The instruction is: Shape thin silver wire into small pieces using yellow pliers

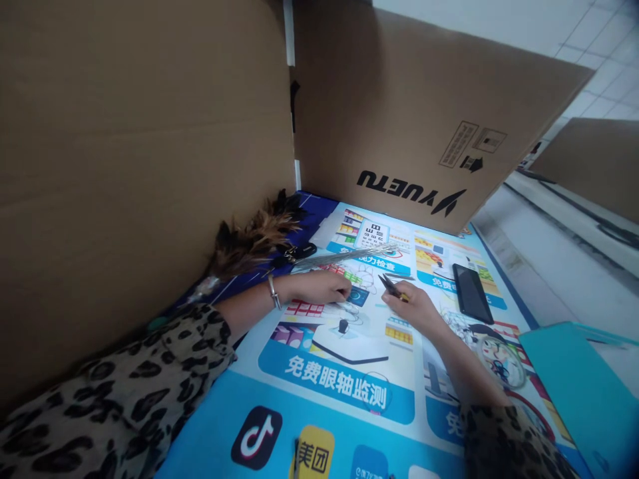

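My left hand rests on the printed poster with its fingers curled and pinched at the tips on something too small to name. A bracelet sits on that wrist. My right hand is closed around small pliers with yellow-and-black handles, their jaws pointing toward the left hand. A bundle of thin metal wires lies just beyond both hands. Brown feathers are piled at the far left against the cardboard.
Tall cardboard walls enclose the left and back, one printed YUETU. A black phone lies right of my hands. A teal folder sits at the right edge. White floor tiles show beyond.
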A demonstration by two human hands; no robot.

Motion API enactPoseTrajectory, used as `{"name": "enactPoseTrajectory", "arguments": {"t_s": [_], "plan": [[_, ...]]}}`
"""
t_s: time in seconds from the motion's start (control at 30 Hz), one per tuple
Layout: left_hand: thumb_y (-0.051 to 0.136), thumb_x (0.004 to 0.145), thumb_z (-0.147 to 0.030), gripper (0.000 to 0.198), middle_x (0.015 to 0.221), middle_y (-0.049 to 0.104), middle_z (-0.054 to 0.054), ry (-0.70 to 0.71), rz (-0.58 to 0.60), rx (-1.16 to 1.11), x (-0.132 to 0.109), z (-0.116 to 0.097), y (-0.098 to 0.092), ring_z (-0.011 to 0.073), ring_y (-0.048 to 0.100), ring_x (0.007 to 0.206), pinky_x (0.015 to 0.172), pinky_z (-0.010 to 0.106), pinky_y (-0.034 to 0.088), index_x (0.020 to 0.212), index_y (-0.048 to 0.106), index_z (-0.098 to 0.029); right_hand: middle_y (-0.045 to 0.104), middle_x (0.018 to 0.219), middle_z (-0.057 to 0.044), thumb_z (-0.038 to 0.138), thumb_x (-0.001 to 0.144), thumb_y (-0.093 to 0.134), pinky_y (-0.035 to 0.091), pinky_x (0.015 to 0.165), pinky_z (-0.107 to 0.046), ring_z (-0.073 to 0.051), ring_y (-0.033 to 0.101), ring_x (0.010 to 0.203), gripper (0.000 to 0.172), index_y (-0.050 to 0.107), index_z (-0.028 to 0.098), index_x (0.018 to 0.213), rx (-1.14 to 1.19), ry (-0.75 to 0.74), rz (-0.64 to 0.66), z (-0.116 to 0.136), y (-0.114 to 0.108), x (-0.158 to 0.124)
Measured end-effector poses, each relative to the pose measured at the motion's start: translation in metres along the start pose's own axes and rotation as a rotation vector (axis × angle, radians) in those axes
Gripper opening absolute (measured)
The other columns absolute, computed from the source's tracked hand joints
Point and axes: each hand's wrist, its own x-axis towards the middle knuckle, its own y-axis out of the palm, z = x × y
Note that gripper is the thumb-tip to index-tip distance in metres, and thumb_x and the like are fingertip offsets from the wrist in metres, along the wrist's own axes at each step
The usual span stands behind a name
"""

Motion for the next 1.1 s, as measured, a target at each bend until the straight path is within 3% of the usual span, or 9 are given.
{"name": "enactPoseTrajectory", "arguments": {"t_s": [0.1,0.17,0.3,0.4,0.6,1.1], "plan": [[0.045,0.077,-0.022,0.013,0.074,0.057,0.000,0.000,-0.019,-0.006,0.000,0.000,0.001,0.0128,0.049,0.067,0.059,0.021,0.033,0.078,0.057,-0.017,0.060,0.075,0.001,0.045,0.077,0.046,0.040,0.062,-0.024,-0.015,0.054,0.070,0.029,0.061,0.023,0.087,0.061,0.019,0.155,0.000,-0.001,-0.002],[0.044,0.077,-0.022,0.013,0.071,0.055,-0.001,-0.003,-0.052,-0.012,0.000,0.000,0.002,0.0117,0.048,0.065,0.058,0.021,0.033,0.077,0.056,-0.017,0.060,0.076,0.001,0.043,0.079,0.044,0.040,0.064,-0.025,-0.015,0.054,0.071,0.027,0.061,0.023,0.089,0.029,-0.013,0.185,0.003,0.001,-0.003],[0.044,0.078,-0.023,0.013,0.068,0.054,-0.001,-0.052,-0.242,-0.018,0.001,-0.004,0.006,0.0105,0.047,0.062,0.057,0.021,0.034,0.075,0.054,-0.016,0.058,0.086,-0.001,0.040,0.083,0.038,0.038,0.070,-0.026,-0.016,0.052,0.080,0.026,0.056,0.023,0.092,-0.079,-0.093,0.035,0.007,0.011,-0.005],[0.042,0.079,-0.023,0.013,0.069,0.056,-0.001,-0.110,-0.451,-0.058,0.004,-0.007,0.013,0.0103,0.048,0.062,0.057,0.021,0.036,0.076,0.053,-0.017,0.056,0.085,-0.002,0.043,0.082,0.039,0.038,0.071,-0.027,-0.017,0.050,0.084,0.025,0.052,0.022,0.089,-0.099,-0.046,-0.090,0.008,0.018,-0.005],[0.042,0.079,-0.023,0.011,0.069,0.056,-0.001,-0.196,-0.713,-0.091,0.007,-0.012,0.021,0.0108,0.050,0.062,0.057,0.021,0.038,0.076,0.050,-0.017,0.054,0.078,-0.001,0.049,0.083,0.033,0.035,0.061,-0.025,-0.016,0.050,0.073,0.031,0.047,0.022,0.083,-0.125,0.053,-0.065,0.012,0.020,-0.009],[0.045,0.079,-0.019,0.007,0.070,0.054,-0.001,-0.138,-0.964,-0.064,0.003,-0.024,0.022,0.0105,0.050,0.064,0.063,0.022,0.039,0.078,0.051,-0.016,0.055,0.079,-0.001,0.050,0.083,0.033,0.033,0.058,-0.023,-0.015,0.050,0.073,0.032,0.048,0.022,0.082,-0.151,0.132,-0.048,0.019,0.024,-0.013]]}}
